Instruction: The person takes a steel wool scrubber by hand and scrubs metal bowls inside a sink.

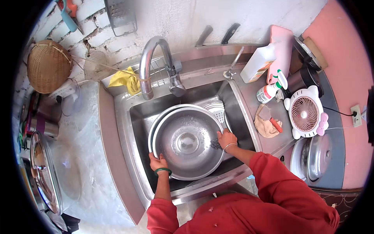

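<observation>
A large metal basin (171, 156) sits tilted slightly in the steel sink (136, 117), with a second basin's rim showing behind its left edge. My left hand (157, 162), a green bangle at its wrist, grips the basin's lower left rim. At the right rim is my right hand (227, 139), its fingers curled at the edge beside a dark wire scourer (215, 144) that lies against the basin's inner wall. Under the basin's upper right side a perforated white rack or strainer (218, 111) is partly hidden. The faucet (146, 70) arches over the sink's back edge.
A yellow cloth (126, 80) hangs on a wire rack at the back left. To the right stand a white jug (257, 64), a spray bottle (269, 91), a brown cloth (265, 124) and a small fan (306, 113). Lidded pots (319, 156) are at the right.
</observation>
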Demonstrator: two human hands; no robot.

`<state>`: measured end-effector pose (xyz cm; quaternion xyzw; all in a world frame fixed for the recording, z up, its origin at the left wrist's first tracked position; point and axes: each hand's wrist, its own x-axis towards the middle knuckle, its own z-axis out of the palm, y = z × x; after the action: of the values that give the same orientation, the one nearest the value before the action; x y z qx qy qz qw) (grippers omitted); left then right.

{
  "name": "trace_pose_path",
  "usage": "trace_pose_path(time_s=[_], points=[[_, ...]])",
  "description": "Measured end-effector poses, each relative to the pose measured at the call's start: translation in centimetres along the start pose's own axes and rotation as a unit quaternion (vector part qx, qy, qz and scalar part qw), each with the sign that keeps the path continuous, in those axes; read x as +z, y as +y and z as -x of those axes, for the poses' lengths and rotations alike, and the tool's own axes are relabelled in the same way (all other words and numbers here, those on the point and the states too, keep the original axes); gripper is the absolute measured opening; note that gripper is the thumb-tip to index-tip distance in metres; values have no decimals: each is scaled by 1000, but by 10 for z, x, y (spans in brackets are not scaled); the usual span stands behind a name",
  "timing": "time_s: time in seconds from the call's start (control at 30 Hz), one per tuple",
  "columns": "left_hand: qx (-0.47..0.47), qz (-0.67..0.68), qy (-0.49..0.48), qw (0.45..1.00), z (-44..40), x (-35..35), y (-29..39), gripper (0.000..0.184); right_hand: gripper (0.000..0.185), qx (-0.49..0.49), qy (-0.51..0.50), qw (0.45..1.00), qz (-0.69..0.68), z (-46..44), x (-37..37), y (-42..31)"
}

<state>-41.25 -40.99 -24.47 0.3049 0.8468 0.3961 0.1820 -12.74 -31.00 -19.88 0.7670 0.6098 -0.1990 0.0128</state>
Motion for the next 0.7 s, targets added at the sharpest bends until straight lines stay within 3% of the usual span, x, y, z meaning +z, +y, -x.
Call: trace_pose_path(time_s=[0.17,0.27,0.33,0.4,0.47,0.5,0.53,0.57,0.6,0.67,0.7], points=[[-93,-123,-20,988,17,-10,0,44,43,50,-19,998,-26,26,11,3],[-136,-158,-40,977,30,-19,5,40,43,49,-33,998,-38,34,24,10],[-141,-186,-94,968,35,-28,7,40,41,40,-70,996,-32,33,33,17],[-173,-182,-169,953,33,-44,20,41,40,106,-174,970,-135,49,5,3],[-189,-175,-232,938,24,-45,8,46,31,104,-153,962,-201,31,42,27],[-202,-155,-243,936,23,-50,6,49,28,158,-207,938,-229,34,32,18],[-193,-151,-268,932,19,-41,-8,50,25,114,-225,944,-211,9,56,42],[-162,-147,-317,923,18,-46,-10,50,17,-53,-243,965,-90,-15,79,71],[-177,-130,-338,915,21,-46,-12,50,17,-89,-248,961,-85,-12,78,54],[-169,-149,-321,920,18,14,-77,39,27,195,-265,900,-286,4,40,48],[-252,-16,-369,895,30,-38,-20,37,12,176,-275,893,-310,11,25,45]])
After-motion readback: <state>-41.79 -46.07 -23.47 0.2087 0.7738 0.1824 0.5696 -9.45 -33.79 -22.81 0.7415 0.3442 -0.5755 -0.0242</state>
